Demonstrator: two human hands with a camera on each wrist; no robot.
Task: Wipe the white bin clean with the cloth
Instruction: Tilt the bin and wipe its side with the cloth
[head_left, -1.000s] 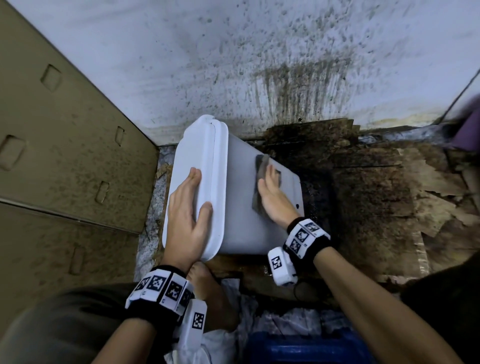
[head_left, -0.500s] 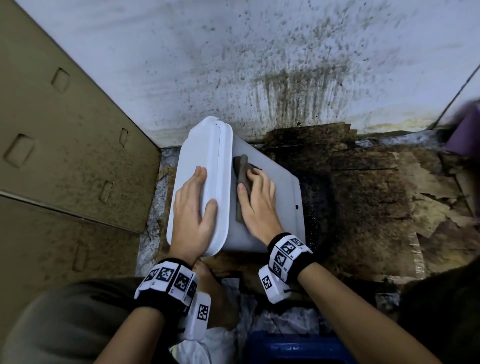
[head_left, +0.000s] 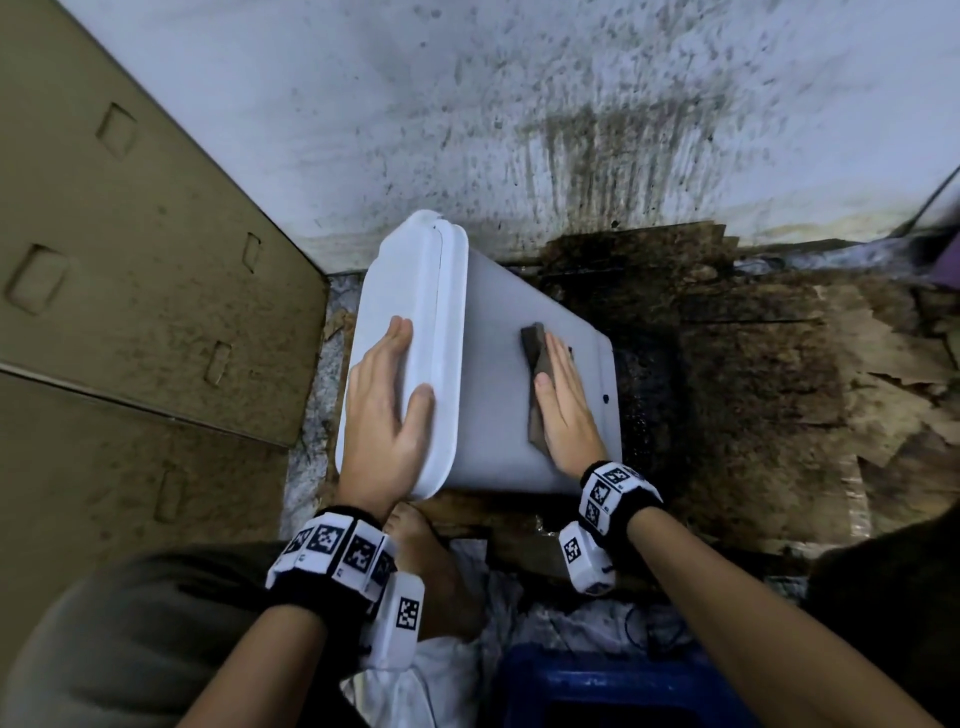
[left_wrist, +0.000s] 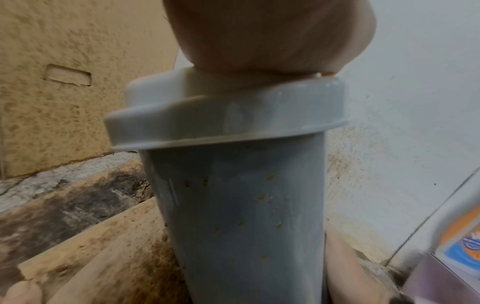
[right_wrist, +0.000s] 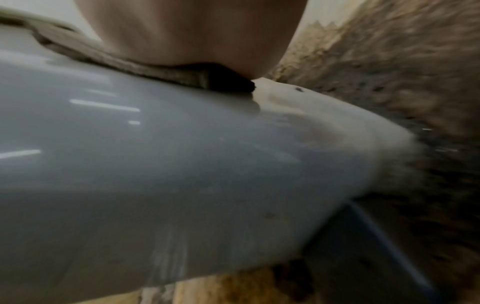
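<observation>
Beyond both hands: stained wall (head_left: 467, 104), spattered dark above the floor line. Left of the left hand (head_left: 382, 415): cardboard panels (head_left: 130, 286). Right of the right hand (head_left: 563, 402): dirty torn cardboard floor (head_left: 779, 374). Under both hands: white bin (head_left: 493, 395), lying tilted, rim end at left, base end at right. Brown specks on its side in the left wrist view (left_wrist: 246, 205). Left hand flat on the rim end, fingers straight, thumb spread, pressing, nothing held. Right hand flat on the bin's side wall, fingers straight, pressing the cloth (head_left: 535, 384) against it. Cloth is dark, folded, mostly showing at the thumb side of that hand. Versus 0.5 s ago: right hand and cloth have shifted away from the rim toward the base end; left hand unchanged.
</observation>
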